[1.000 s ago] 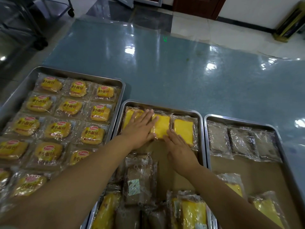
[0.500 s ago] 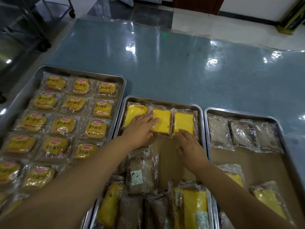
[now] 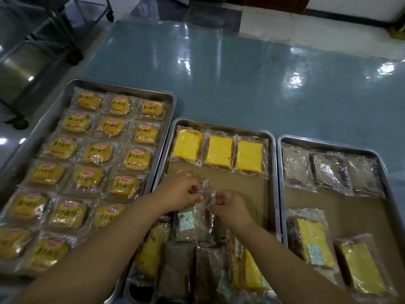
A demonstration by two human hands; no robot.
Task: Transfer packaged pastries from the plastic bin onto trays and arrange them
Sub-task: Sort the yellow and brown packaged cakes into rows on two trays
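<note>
Three yellow cake slices in clear wrappers (image 3: 219, 153) lie in a row at the far end of the middle metal tray (image 3: 272, 150). Nearer me on that tray, a brown wrapped pastry (image 3: 192, 222) with a small white sachet lies face down. My left hand (image 3: 179, 193) and my right hand (image 3: 228, 205) both pinch the crinkled top edge of its wrapper. More wrapped pastries, yellow and brown, lie heaped at the tray's near end (image 3: 188, 270).
The left tray (image 3: 122, 91) is filled with rows of small yellow buns in printed wrappers. The right tray (image 3: 328, 142) holds three brown packets at the back and two yellow slices in front. All trays sit on a blue-green glossy table. A wheeled rack stands far left.
Both hands have drawn back from the row of yellow slices toward me and taken hold of the brown pastry's wrapper edge. The view has tilted slightly.
</note>
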